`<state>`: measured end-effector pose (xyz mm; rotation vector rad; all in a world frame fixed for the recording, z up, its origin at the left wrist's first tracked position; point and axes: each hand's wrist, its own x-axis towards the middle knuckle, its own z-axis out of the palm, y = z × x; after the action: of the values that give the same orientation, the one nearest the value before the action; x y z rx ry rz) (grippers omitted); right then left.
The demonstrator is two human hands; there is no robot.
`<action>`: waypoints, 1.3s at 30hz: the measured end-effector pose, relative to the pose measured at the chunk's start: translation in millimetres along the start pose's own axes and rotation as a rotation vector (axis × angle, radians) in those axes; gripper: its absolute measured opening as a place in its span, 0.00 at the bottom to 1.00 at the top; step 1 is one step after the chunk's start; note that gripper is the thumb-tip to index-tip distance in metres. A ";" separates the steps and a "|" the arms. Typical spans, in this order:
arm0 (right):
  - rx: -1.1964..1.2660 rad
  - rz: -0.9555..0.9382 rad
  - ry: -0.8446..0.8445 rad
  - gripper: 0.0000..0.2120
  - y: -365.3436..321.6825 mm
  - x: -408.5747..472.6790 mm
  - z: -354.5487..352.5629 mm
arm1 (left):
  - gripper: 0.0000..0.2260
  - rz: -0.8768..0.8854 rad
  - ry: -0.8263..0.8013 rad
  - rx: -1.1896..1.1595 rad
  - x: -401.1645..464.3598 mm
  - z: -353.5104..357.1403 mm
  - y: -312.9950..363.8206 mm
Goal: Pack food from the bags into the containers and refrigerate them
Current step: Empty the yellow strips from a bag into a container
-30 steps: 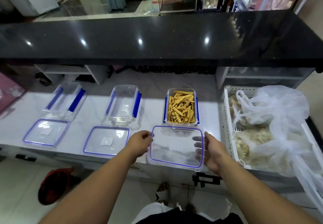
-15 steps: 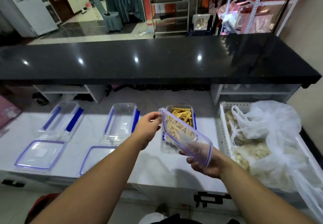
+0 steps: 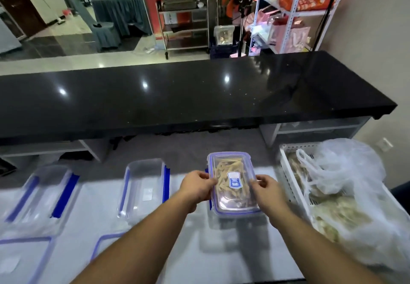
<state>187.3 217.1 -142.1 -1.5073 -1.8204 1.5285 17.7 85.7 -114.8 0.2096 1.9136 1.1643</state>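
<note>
The filled container (image 3: 233, 186) sits on the white bench (image 3: 199, 250) dead ahead, packed with pale yellow food strips, and its clear lid (image 3: 235, 199) with the blue rim is lying on top of it, label up. The left hand (image 3: 197, 186) pinches the lid's left edge, fingers curled over the rim; the right hand (image 3: 265, 187) does the same on the right edge, so both grips are clamped on the lid from opposite sides. This looks like the lid-seating step: the lid is on, but whether it is pressed fully home cannot be told, and the blue side latches (image 3: 206, 170) appear not yet snapped up. The next move, as I read it, calls for even downward pressure on both sides, then folding each latch up against the lid before this box goes to the fridge. Just left of the filled container stands 1 empty container (image 3: 143, 186) with blue latches hanging open, and further left another empty container (image 3: 42, 195), each with a loose lid (image 3: 104, 246) lying nearer the person. Right of the filled container, a white slotted basket (image 3: 288, 172) holds thin plastic bags (image 3: 346, 172) of pale food, so 2 boxes remain to fill. Beyond it all runs a glossy black countertop (image 3: 177, 97).
</note>
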 end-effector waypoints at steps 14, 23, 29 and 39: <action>-0.471 -0.097 -0.038 0.13 -11.8 44.3 8.8 | 0.06 0.097 0.205 0.449 27.6 21.1 -1.7; -0.477 -0.079 -0.137 0.13 -6.6 48.1 3.4 | 0.10 0.083 0.239 0.521 29.3 25.9 -8.9; -0.479 -0.017 -0.175 0.12 -10.3 56.0 1.9 | 0.13 0.060 0.243 0.486 38.7 25.0 -9.1; -0.212 0.226 -0.270 0.34 -9.7 63.1 -2.5 | 0.34 -0.179 0.076 0.112 49.5 12.3 -24.5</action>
<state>159.9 273.2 -155.5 -1.7243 -2.0785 1.7640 3.2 106.5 -165.3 0.0528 2.0216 0.9591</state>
